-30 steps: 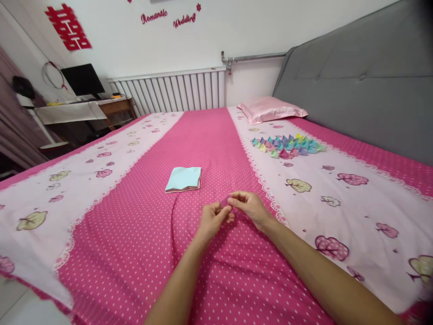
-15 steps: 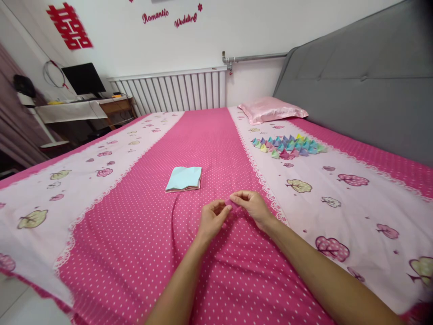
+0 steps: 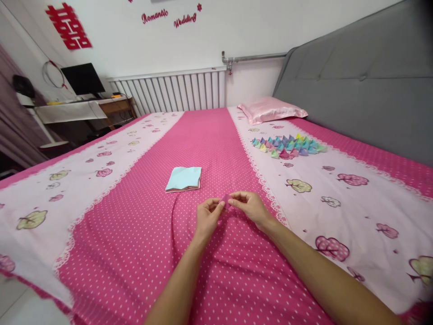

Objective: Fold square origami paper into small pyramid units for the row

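Observation:
A small folded piece of purple-pink paper (image 3: 226, 201) is pinched between my two hands, low over the pink dotted middle of the bedspread (image 3: 135, 225). My left hand (image 3: 209, 217) grips its left side between thumb and fingers. On the other side, the thumb and fingers of my right hand (image 3: 251, 207) close on its right edge. Beyond my left hand lies a stack of square paper sheets (image 3: 184, 178), light blue on top. Several small folded paper pieces (image 3: 287, 146) in many colours stand in a group further back on the right.
A pink satin pillow (image 3: 272, 109) lies at the back right beside the grey headboard (image 3: 358, 81). A white radiator (image 3: 172, 92) runs along the far wall. A desk (image 3: 72, 112) with a monitor (image 3: 83, 79) stands at the far left.
Both hands have shifted slightly, my left hand a little to the left. The purple-pink paper has turned and shows more of its surface between the fingers.

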The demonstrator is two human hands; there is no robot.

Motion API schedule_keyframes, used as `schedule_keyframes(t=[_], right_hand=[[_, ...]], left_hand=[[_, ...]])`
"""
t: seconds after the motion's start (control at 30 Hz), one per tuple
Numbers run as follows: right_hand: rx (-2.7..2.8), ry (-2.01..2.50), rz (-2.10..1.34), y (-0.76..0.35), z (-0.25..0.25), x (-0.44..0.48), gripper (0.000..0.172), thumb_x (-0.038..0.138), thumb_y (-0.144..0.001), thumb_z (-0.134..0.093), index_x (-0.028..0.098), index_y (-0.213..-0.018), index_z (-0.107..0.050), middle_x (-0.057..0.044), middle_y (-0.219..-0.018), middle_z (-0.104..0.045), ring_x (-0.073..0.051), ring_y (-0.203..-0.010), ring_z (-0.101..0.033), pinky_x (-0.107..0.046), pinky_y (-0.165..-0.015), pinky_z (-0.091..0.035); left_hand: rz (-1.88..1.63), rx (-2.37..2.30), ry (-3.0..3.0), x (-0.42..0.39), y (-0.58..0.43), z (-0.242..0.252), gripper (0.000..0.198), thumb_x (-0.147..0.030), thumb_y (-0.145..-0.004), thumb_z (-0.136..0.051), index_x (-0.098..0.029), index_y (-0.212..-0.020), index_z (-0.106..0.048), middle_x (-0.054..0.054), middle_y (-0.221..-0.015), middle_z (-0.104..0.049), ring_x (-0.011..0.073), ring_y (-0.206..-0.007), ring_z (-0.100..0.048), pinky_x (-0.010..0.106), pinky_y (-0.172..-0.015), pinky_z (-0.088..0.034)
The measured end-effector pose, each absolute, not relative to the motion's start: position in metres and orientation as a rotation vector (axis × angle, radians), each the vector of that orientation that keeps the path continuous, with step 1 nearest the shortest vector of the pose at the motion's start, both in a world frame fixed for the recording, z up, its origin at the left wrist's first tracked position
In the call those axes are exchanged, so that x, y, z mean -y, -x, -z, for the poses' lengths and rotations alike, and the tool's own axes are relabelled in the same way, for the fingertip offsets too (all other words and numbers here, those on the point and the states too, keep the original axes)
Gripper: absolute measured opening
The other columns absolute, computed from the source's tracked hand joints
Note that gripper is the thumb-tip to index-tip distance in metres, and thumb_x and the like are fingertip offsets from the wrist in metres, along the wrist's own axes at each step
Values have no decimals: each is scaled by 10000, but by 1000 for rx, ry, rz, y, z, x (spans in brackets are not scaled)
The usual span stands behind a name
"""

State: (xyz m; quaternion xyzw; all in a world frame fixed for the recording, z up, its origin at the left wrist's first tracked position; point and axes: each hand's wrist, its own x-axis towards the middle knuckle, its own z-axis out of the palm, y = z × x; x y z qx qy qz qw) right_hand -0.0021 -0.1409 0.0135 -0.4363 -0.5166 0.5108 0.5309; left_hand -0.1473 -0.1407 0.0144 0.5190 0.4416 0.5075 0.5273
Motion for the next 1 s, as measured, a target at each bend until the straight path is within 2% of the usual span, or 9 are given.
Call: schedule_keyframes(t=[0.23, 0.4, 0.53, 0.7, 1.0], right_hand=[[1260, 1070, -1207, 1, -15, 141, 261, 338, -646, -681, 126, -796, -664, -73, -760, -673, -163, -666, -617, -317, -681, -484], [1406, 1130, -1057, 0, -11, 140, 195, 308, -691, -635, 134, -776, -661, -57, -729, -668, -153, -655, -609, -297, -660, -477], [1511, 1222, -978, 0, -10, 141, 182, 298, -692, -627, 143, -778, -669, -59, -745, -677, -163, -682, -617, -295, -666, -473], [1534, 1300, -982, 0, -9, 140, 193, 303, -691, -623, 155, -804, -676, -62, -778, -689, -175, -714, -629, -304, -686, -477], [1576, 1291, -995, 0, -1, 139, 186, 287, -688, -622, 159, -811, -677, -66, -793, -693, -186, -731, -640, -312, -696, -487]], left_hand=[[-1200, -1072, -1275, 141, 147, -13, 203, -314, -668, -662, -124, -733, -637, 60, -658, -654, 123, -581, -594, 229, -564, -457], [-1213, -1160, -1465, 138, 150, -9, 239, -339, -694, -630, -138, -823, -641, 80, -757, -665, 135, -618, -595, 241, -566, -466], [-1215, -1285, -1658, 138, 153, -7, 253, -356, -721, -589, -160, -866, -655, 71, -774, -661, 119, -575, -558, 229, -523, -448], [-1180, -1344, -1709, 140, 153, -9, 205, -326, -716, -584, -182, -832, -673, 51, -713, -658, 128, -576, -565, 239, -545, -447], [-1125, -1374, -1763, 139, 152, -6, 191, -313, -721, -572, -169, -796, -672, 58, -720, -662, 128, -542, -560, 242, -527, -432]])
